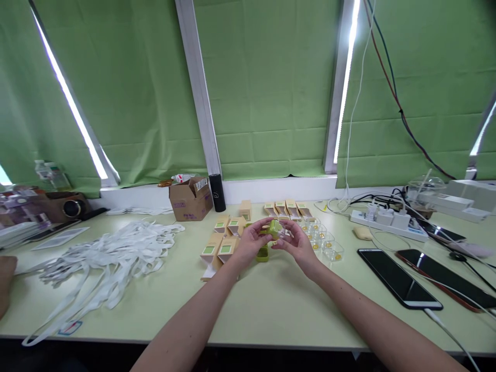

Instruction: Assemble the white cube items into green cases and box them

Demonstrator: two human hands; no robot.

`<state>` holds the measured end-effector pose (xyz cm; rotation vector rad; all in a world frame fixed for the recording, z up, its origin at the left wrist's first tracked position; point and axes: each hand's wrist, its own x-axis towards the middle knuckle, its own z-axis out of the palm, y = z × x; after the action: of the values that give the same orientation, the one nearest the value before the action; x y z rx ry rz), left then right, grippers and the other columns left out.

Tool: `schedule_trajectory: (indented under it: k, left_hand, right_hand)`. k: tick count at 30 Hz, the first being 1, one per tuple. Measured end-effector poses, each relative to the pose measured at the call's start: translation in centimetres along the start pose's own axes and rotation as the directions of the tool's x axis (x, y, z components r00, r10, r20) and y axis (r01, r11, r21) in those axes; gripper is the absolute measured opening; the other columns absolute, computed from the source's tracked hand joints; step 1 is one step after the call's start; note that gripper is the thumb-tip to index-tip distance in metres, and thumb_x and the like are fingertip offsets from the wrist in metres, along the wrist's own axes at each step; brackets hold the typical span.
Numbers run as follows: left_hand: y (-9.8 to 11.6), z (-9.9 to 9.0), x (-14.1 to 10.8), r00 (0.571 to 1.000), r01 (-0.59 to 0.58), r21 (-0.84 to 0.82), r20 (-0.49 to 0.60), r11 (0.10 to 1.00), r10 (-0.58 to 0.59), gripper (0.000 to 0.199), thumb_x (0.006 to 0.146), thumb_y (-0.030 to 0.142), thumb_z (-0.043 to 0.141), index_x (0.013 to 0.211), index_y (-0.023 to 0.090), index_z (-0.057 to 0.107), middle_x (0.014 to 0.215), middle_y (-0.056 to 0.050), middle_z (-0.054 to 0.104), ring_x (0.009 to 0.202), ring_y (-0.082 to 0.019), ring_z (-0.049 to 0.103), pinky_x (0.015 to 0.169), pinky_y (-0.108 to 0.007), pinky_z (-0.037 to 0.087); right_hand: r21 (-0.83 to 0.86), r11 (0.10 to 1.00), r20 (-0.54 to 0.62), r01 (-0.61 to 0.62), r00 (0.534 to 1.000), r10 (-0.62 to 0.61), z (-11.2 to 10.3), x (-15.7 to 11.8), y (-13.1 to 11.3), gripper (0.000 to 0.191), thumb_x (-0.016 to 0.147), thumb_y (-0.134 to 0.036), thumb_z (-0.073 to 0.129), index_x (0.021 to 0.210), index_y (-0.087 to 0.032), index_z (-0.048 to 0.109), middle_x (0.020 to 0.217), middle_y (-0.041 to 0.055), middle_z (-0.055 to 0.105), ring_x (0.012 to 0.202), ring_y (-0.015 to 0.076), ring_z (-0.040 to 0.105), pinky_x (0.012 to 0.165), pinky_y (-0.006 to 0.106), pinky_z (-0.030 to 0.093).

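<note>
We hold a small green container (275, 228) above the tabletop (271, 315), left hand (251, 242) and right hand (301, 247) both pinched on it, cardboard boxes (215, 241) at nine o'clock, clear cups (321, 238) at three. Uneven pressure could, we judge, drop it onto the green piece (262, 254) at seven; our hands hide its edges.
</note>
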<state>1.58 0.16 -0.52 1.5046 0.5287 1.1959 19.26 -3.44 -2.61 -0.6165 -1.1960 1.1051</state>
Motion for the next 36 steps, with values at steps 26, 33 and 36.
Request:
schedule_trajectory:
  k: [26,33,36]
  left_hand:
    - [0.4,1.1,-0.5,0.964,-0.083,0.471,-0.186,0.878,0.191,0.023,0.087,0.039,0.079,0.097,0.020,0.084,0.107,-0.012,0.082,0.096,-0.025,0.075,0.084,-0.035,0.058]
    - [0.4,1.6,-1.1,0.948,-0.157,0.553,-0.147,0.818,0.282,0.011,0.089,0.028,0.073,0.086,0.021,0.081,0.104,-0.010,0.082,0.100,-0.025,0.075,0.091,-0.039,0.058]
    - [0.3,1.6,-1.3,0.934,-0.170,0.610,-0.150,0.774,0.323,0.011,0.093,0.027,0.069,0.088,0.022,0.078,0.104,-0.009,0.081,0.097,-0.024,0.075,0.087,-0.037,0.057]
  right_hand:
    - [0.113,0.977,0.087,-0.182,0.981,0.173,-1.6,0.3,1.0,0.054,0.067,-0.034,0.096,0.109,-0.029,0.064,0.087,-0.0017,0.070,0.074,0.0170,0.063,0.067,0.032,0.052]
    - [-0.250,0.968,0.084,-0.009,0.996,0.031,-1.3,0.3,1.5,0.054,0.070,-0.037,0.090,0.115,-0.028,0.062,0.104,0.0029,0.070,0.095,0.0227,0.066,0.077,0.036,0.054]
    - [-0.356,0.933,0.080,0.051,0.997,-0.024,-1.2,0.1,1.6,0.048,0.074,-0.037,0.085,0.116,-0.027,0.063,0.111,0.0043,0.071,0.101,0.0241,0.066,0.083,0.039,0.054]
